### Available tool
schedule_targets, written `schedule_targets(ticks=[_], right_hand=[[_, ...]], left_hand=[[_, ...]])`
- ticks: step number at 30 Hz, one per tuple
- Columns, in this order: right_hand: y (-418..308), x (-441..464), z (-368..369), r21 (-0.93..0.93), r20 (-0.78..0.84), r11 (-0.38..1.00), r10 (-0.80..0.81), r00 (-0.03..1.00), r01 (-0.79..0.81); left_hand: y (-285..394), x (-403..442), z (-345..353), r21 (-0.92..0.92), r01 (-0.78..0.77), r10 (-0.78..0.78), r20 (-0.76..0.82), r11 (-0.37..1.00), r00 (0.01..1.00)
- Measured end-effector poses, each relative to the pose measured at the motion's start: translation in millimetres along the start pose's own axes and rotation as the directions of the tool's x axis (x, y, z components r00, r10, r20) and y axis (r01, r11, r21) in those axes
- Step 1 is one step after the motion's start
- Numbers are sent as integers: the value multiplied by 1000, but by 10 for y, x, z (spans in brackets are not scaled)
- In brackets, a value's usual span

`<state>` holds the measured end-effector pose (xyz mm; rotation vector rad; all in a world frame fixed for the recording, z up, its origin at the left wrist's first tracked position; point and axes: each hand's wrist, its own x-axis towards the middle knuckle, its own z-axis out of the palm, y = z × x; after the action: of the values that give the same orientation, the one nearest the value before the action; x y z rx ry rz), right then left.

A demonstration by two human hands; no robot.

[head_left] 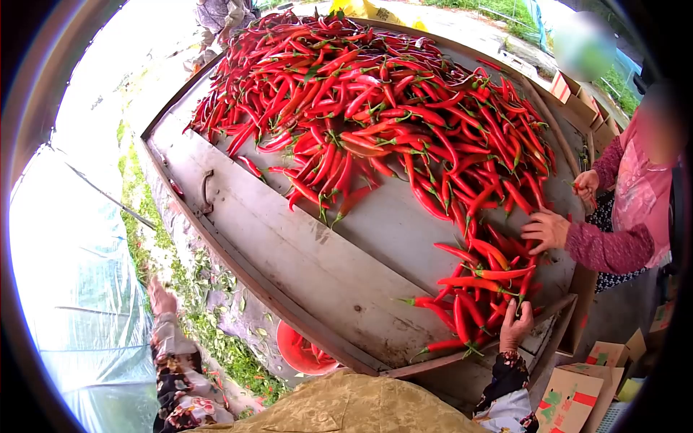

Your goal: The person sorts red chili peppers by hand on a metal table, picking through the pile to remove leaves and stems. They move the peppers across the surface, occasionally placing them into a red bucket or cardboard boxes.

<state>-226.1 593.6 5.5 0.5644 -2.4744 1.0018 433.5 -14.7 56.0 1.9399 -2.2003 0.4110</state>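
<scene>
My right hand (516, 328) is at the near edge of the sorting table, its fingers closed around the green stem end of a red chili pepper in a small near pile (469, 307). My left hand (162, 297) is out to the left, away from the table and above the leaf-strewn ground. Its fingers look stretched out, and I see nothing in them. A large heap of red chili peppers (346, 94) with green stems covers the far part of the metal table (317, 256).
To the right, a person in a pink top (642, 209) has one hand on the peppers and holds a small red piece in the other. A red bucket (303, 353) with peppers stands below the table's near edge. Cardboard boxes (574, 397) are at the lower right.
</scene>
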Motion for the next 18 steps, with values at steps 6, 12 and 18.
schedule_targets(ticks=[6,12,18], right_hand=[[68,-26,12,17,-9,1000,10,1000,-10],[-127,37,-58,76,-39,997,15,999,-12],[-131,61,-82,30,-40,999,18,999,-17]], left_hand=[[1677,-150,-969,77,-119,132,-203,990,970],[4512,-572,-1029,-556,-727,785,-198,403,586],[6497,-1070,-1036,-409,-910,932,-351,-65,92]])
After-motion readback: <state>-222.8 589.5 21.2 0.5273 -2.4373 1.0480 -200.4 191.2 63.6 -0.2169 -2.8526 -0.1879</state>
